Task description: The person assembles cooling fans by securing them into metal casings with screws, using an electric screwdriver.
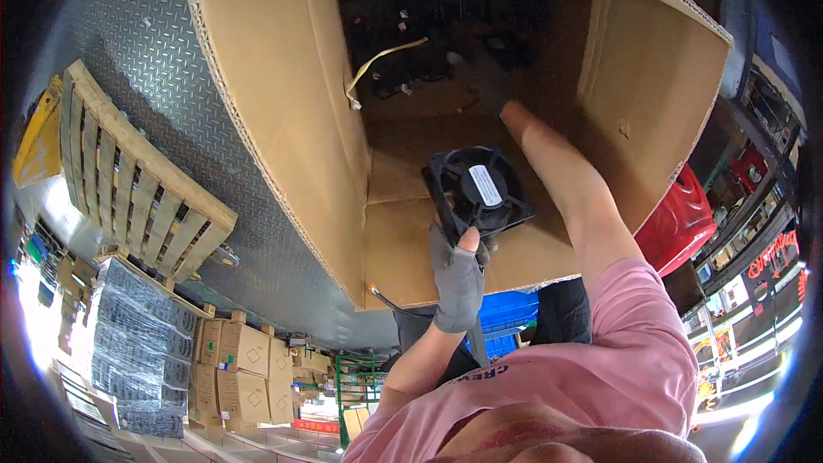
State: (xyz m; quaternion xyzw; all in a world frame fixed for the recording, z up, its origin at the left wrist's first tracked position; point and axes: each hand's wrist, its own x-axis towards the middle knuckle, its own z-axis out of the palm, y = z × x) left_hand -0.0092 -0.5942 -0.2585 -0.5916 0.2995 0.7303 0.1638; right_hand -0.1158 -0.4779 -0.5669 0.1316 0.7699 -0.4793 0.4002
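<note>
My left hand (pixel 459 291), in a grey glove with the thumb tip bare, grips a square black cooling fan (pixel 471 193) by its near edge. The fan has a white label on its hub and is tilted over the near side of a large open cardboard box (pixel 266 77). My right arm reaches deep into that box. There my right hand (pixel 487 86), in a dark glove, is close to black parts (pixel 507 47) in shadow; its fingers are too dark to make out. A pale yellowish cable (pixel 386 56) rises along the left inner wall, among several small white connectors.
A dark cable (pixel 390 298) hangs outside the box's near edge. Blue crates (pixel 506 313) are below it. A wooden pallet (pixel 141 176) stands left on the metal tread-plate floor (pixel 249 206). Wrapped stacks (pixel 141 343) and cartons (pixel 244 360) are beyond. Something red and glossy (pixel 681 223) is at right.
</note>
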